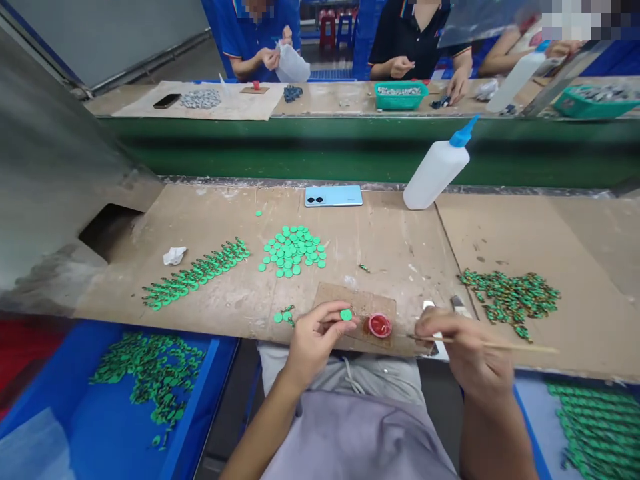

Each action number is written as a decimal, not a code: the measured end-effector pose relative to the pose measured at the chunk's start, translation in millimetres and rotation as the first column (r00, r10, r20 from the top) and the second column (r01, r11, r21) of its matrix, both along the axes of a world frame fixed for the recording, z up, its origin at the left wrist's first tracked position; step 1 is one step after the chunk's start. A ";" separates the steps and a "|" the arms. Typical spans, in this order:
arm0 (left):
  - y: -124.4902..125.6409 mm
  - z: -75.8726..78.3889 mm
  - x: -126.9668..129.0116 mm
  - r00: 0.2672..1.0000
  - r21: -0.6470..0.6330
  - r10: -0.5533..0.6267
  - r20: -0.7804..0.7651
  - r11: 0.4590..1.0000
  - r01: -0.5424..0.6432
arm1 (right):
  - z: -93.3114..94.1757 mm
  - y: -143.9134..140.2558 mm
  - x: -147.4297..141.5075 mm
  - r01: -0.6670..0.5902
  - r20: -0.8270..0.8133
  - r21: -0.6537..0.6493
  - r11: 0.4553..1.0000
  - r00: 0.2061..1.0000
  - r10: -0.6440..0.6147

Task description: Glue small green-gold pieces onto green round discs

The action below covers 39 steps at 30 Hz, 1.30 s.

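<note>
Between the thumb and fingers of my left hand (pixel 315 337) is a small green disc (pixel 346 315). My right hand (pixel 473 350) grips a thin wooden stick (pixel 520 347), whose tip points left. Between my hands a small cup of red paste (pixel 380 325) stands on a piece of cardboard (pixel 350 297). Left of my left hand lie a few loose green pieces (pixel 284 317). Beyond it is a pile of green discs (pixel 293 250), with slanting rows of discs joined to small dark-and-green parts (pixel 197 273) farther left.
A heap of small green-and-brown parts (pixel 515 297) lies on the right. A white bottle (pixel 436 175) and a blue phone (pixel 333 196) are at the back. Blue bins (pixel 80 427) flank my lap. Co-workers (pixel 263 40) sit across the green divider (pixel 280 150).
</note>
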<state>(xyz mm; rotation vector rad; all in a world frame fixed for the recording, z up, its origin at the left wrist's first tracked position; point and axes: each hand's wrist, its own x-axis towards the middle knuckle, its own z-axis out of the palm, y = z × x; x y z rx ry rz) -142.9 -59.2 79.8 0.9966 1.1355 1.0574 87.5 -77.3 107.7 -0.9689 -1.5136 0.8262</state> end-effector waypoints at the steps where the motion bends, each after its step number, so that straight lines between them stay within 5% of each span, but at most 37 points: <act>1: 0.3 -1.6 3.4 1.000 -0.002 -0.004 0.016 1.000 0.004 | -2.6 1.4 -0.7 0.019 -0.007 -0.021 1.000 1.000 -0.019; 9: 4.9 -15.3 12.4 0.999 -0.005 -0.021 0.027 1.000 0.022 | -22.4 2.7 -0.2 0.031 0.107 -0.073 0.997 0.994 -0.023; 20: 3.1 -17.0 9.4 0.997 0.013 -0.072 0.003 0.997 0.072 | -58.1 11.7 -14.3 0.137 -0.101 -0.038 0.990 0.985 -0.140; 28: 3.5 -18.7 12.4 0.998 0.067 -0.065 0.004 0.996 0.065 | -60.5 8.5 -14.6 0.054 -0.020 -0.040 0.998 0.998 -0.055; 39: 2.9 -19.7 9.6 0.997 0.131 -0.074 0.024 0.989 0.071 | -50.9 15.7 -17.9 0.107 0.136 0.080 0.991 0.984 -0.117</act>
